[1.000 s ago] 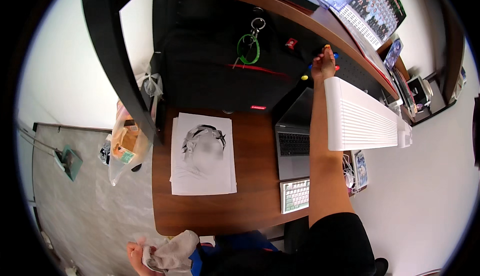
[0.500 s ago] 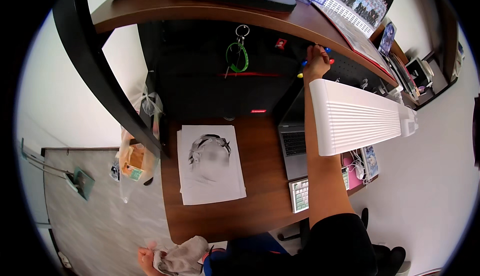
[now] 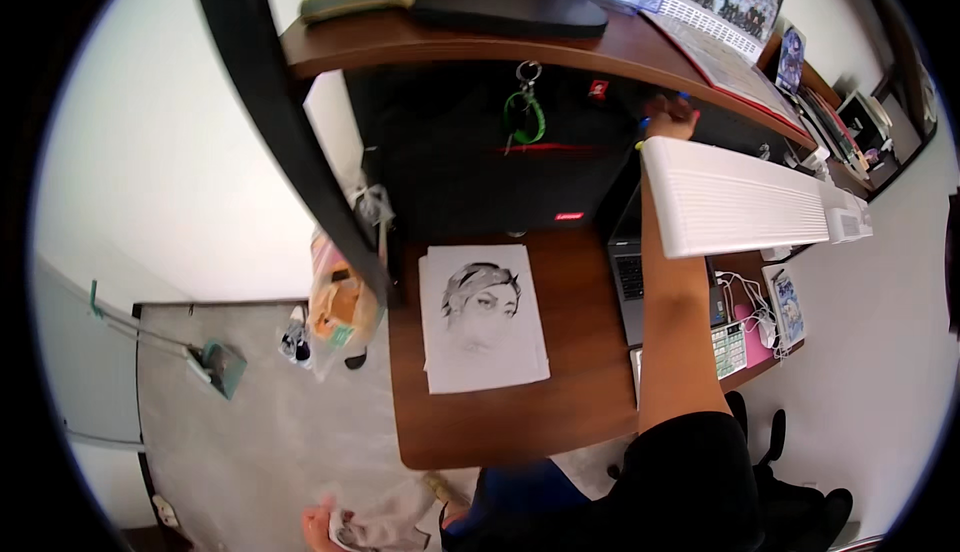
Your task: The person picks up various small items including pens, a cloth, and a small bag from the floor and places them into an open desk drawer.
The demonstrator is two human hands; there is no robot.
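My right arm reaches up past a white ribbed lamp head. Under the shelf edge, my right hand has its fingers curled against the dark pegboard, among small blue, red and yellow round pieces. The fingertips are in shadow and blurred, so whatever they grip is hidden. Low at the bottom edge, my left hand is closed on a pale grey cloth hanging beside the desk. A pencil portrait drawing on stacked paper lies on the brown desk.
The brown shelf carries a black case and a clear box. Beneath hangs a green wrist strap. An open laptop and a keyboard sit under my right arm. A black post stands left; bags rest beside it.
The whole view has shifted, so the desk and shelf appear further right. My right hand stays by the coloured pieces, turned slightly. My left hand and the cloth sit lower in view.
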